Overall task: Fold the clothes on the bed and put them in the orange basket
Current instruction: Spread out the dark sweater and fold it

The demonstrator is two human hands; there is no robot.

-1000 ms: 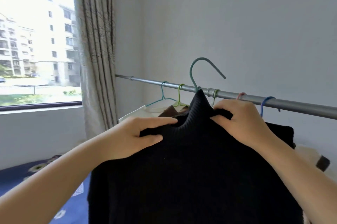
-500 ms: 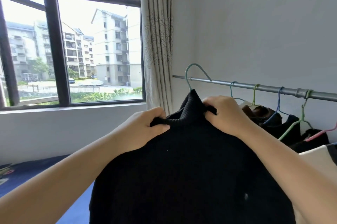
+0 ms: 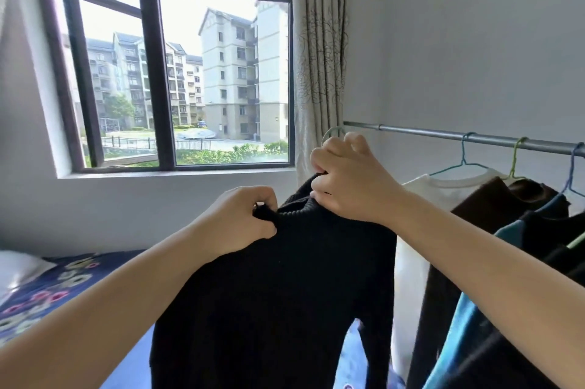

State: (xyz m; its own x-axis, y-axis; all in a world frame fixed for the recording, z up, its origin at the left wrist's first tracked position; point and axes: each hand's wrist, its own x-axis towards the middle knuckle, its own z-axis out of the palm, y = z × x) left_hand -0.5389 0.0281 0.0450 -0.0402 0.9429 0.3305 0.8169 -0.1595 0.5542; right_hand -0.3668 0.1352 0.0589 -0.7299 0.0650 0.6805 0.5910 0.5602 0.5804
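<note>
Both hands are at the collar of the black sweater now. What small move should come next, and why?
Probably slip the green hanger out through the collar. The left hand pinches the ribbed collar of the black sweater, the right hand grips at the neck by the hanger's hook, and the sweater hangs free of the rail.

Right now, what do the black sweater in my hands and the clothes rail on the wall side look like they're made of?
Black sweater: looks like a soft matte knit, maybe wool or acrylic; the collar shows ribbing, and it bunches where the left hand pinches it. Clothes rail: seemingly a metal tube with a dull silver-grey finish and a faint sheen along its length.
</note>
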